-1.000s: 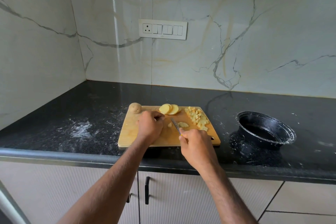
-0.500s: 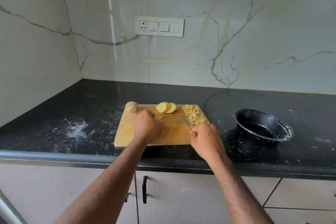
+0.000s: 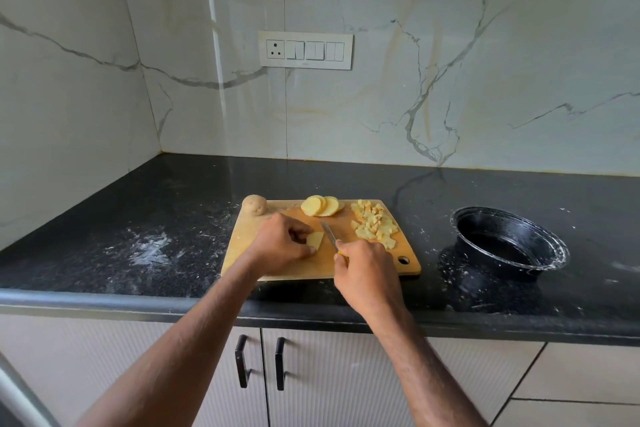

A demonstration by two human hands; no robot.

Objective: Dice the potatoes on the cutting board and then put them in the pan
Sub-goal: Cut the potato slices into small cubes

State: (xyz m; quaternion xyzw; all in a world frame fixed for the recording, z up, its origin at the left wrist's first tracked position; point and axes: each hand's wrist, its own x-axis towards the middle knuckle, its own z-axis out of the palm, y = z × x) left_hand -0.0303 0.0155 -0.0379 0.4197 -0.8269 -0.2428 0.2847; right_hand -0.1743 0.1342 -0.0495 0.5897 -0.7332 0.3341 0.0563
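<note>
1. Presently, the left hand (image 3: 281, 243) pins a flat potato slice (image 3: 316, 240) to the cutting board (image 3: 242, 246), fingers curled over its left part; the slice's right edge is exposed.
2. The right hand (image 3: 367, 265) grips the handle of a knife (image 3: 329, 234). The blade runs up and away from that hand, its tip pointing to the far side of the board, and lies just to the right of the slice.
3. Judgement: the coming cut turns on this relation. The slice lies to the left of the blade, between the two hands, so the blade needs to shift a little leftward; the left fingertips are close to its path.
4. Further out on the board: a fan of uncut round slices (image 3: 320, 206) at the far edge, a whole potato (image 3: 254, 204) at the far left corner, and a heap of diced pieces (image 3: 374, 224) on the right side.
5. The pan (image 3: 554, 253) stands on the counter well to the right of the board, nearer the right hand; no potato can be seen in it.
6. The counter (image 3: 104, 236) is dark stone with white smears. Marble-pattern wall panels stand behind, with a switch plate (image 3: 306, 50); cabinet doors sit below.
</note>
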